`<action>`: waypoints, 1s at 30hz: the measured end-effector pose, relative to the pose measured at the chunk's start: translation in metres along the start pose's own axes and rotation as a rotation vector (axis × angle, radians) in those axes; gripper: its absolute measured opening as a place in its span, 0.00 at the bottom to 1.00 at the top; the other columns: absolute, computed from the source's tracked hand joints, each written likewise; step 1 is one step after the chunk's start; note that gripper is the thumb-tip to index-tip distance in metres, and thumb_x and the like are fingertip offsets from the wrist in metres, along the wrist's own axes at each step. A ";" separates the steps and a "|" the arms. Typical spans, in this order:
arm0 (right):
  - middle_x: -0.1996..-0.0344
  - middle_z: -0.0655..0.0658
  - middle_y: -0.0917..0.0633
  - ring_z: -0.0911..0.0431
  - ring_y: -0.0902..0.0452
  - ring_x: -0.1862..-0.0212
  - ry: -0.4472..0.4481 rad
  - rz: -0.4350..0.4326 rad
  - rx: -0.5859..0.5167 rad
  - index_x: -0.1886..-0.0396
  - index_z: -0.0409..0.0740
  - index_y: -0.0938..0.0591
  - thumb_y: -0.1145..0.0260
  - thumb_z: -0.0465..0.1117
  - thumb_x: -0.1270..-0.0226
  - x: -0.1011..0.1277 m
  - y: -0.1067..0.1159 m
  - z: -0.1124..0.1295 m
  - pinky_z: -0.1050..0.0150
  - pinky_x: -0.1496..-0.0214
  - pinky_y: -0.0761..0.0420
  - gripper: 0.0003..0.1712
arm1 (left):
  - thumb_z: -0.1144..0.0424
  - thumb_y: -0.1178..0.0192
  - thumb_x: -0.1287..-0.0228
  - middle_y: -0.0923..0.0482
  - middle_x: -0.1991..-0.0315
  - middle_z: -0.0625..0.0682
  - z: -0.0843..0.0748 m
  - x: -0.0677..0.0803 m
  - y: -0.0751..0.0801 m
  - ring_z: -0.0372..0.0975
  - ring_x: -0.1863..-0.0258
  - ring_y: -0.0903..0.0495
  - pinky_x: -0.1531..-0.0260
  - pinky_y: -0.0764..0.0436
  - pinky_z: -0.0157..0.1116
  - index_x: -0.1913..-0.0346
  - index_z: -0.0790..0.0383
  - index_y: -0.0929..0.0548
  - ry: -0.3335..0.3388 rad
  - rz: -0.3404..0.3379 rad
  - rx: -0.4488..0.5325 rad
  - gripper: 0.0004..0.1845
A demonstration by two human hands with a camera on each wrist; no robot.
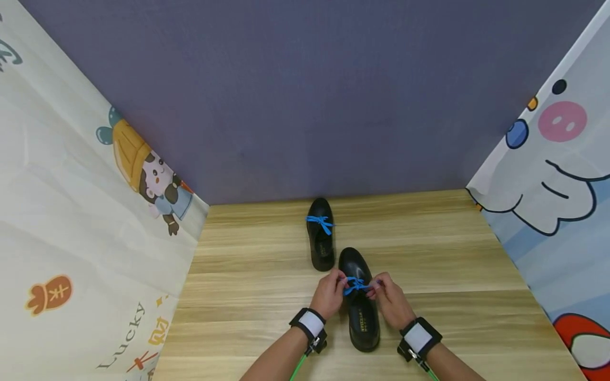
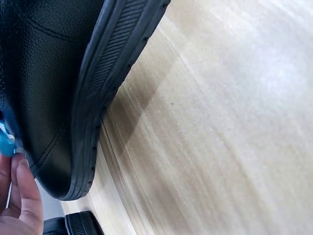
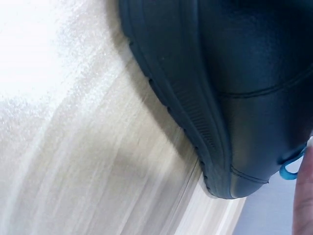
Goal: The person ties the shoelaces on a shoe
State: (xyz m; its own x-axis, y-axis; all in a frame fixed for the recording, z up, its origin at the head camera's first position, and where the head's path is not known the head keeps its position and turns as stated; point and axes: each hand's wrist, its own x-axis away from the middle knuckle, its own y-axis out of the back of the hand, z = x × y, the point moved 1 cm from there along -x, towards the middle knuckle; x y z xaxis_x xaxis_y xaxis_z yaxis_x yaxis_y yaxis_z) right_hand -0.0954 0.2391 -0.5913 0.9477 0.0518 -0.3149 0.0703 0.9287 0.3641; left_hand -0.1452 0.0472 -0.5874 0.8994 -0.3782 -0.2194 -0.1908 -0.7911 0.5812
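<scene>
Two black leather shoes stand on a wooden table. The near shoe has a blue lace across its top. My left hand pinches the lace's left end and my right hand pinches its right end, both close over the shoe. The far shoe carries a tied blue bow. In the left wrist view the near shoe's side and ribbed sole fill the left, with a bit of blue lace by my fingers. The right wrist view shows the shoe's other side and a blue lace loop.
A purple-grey wall closes the back. Printed cartoon cloths hang on the left and the right, boxing the table in. Bare wood lies to either side of the shoes.
</scene>
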 end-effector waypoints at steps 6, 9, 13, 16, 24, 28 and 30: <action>0.68 0.38 0.18 0.49 0.18 0.71 -0.029 -0.031 -0.012 0.61 0.32 0.29 0.52 0.21 0.26 0.001 0.001 0.002 0.59 0.69 0.17 0.07 | 0.68 0.45 0.26 0.16 0.69 0.50 0.002 0.000 -0.001 0.35 0.69 0.20 0.66 0.22 0.30 0.60 0.60 0.23 0.012 -0.001 -0.001 0.03; 0.69 0.45 0.19 0.58 0.22 0.70 0.004 -0.045 0.111 0.60 0.35 0.27 0.48 0.21 0.29 0.001 0.003 0.001 0.66 0.68 0.22 0.08 | 0.69 0.45 0.26 0.16 0.69 0.50 0.003 0.001 -0.002 0.34 0.69 0.21 0.67 0.21 0.30 0.60 0.60 0.23 0.044 0.003 0.043 0.03; 0.66 0.47 0.22 0.60 0.28 0.64 0.098 -0.109 0.218 0.57 0.35 0.22 0.46 0.18 0.36 0.000 0.007 -0.003 0.70 0.62 0.29 0.14 | 0.69 0.44 0.26 0.16 0.69 0.51 0.005 0.000 -0.003 0.34 0.68 0.20 0.67 0.21 0.30 0.60 0.62 0.22 0.082 -0.001 0.101 0.02; 0.65 0.45 0.22 0.58 0.29 0.63 0.130 -0.121 0.238 0.56 0.32 0.20 0.45 0.16 0.41 -0.001 0.010 -0.008 0.71 0.59 0.32 0.17 | 0.69 0.44 0.26 0.16 0.70 0.51 0.004 -0.002 -0.003 0.35 0.70 0.20 0.69 0.22 0.30 0.60 0.64 0.21 0.109 -0.030 0.099 0.03; 0.67 0.48 0.20 0.66 0.27 0.65 -0.169 -0.078 0.167 0.55 0.33 0.23 0.39 0.26 0.33 0.009 0.012 -0.014 0.69 0.64 0.25 0.08 | 0.67 0.44 0.25 0.17 0.72 0.53 0.008 0.005 -0.006 0.38 0.76 0.20 0.73 0.23 0.32 0.47 0.70 0.30 0.231 -0.092 0.240 0.12; 0.69 0.48 0.21 0.65 0.27 0.69 -0.239 -0.051 0.089 0.57 0.35 0.24 0.31 0.32 0.34 0.011 0.012 -0.014 0.68 0.69 0.23 0.11 | 0.62 0.38 0.29 0.18 0.71 0.51 0.009 0.011 -0.005 0.34 0.76 0.22 0.75 0.23 0.31 0.48 0.68 0.29 0.293 -0.040 0.324 0.16; 0.69 0.49 0.21 0.65 0.26 0.70 -0.225 -0.015 0.087 0.59 0.37 0.23 0.27 0.34 0.38 0.010 0.010 -0.013 0.68 0.70 0.23 0.13 | 0.60 0.34 0.32 0.19 0.70 0.49 0.009 0.013 -0.005 0.31 0.75 0.23 0.74 0.22 0.30 0.51 0.67 0.24 0.282 -0.004 0.330 0.16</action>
State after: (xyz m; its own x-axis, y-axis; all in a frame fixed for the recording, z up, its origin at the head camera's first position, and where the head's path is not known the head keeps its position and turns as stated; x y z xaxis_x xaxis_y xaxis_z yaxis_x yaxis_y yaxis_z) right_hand -0.0887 0.2540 -0.6020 0.9912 -0.0534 -0.1214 0.1018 0.8932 0.4379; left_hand -0.1363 0.0423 -0.5998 0.9638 -0.2650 0.0282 -0.2616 -0.9208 0.2893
